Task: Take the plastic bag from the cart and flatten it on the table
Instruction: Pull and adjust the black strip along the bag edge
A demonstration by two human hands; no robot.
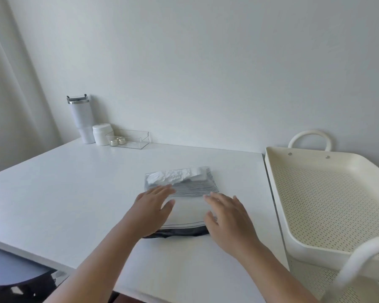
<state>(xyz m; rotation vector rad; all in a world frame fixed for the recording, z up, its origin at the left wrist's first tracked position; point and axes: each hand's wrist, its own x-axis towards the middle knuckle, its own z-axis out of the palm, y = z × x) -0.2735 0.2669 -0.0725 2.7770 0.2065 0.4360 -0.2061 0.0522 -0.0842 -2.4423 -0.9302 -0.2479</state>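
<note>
Both hands lie palm-down with fingers spread, the left hand (153, 209) and right hand (228, 217) pressing the plastic bag (184, 206) on the white table (74, 189). Its far end is crumpled; no writing is legible. Beside the table stands the cream cart (328, 193).

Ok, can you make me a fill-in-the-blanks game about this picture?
1. The bag lies on the ____.
2. Both hands, the left hand and the right hand, press on the ____.
3. The cart stands on the ____ side of the table.
4. The tumbler stands by the ____.

Missing words: table; bag; right; wall
</note>
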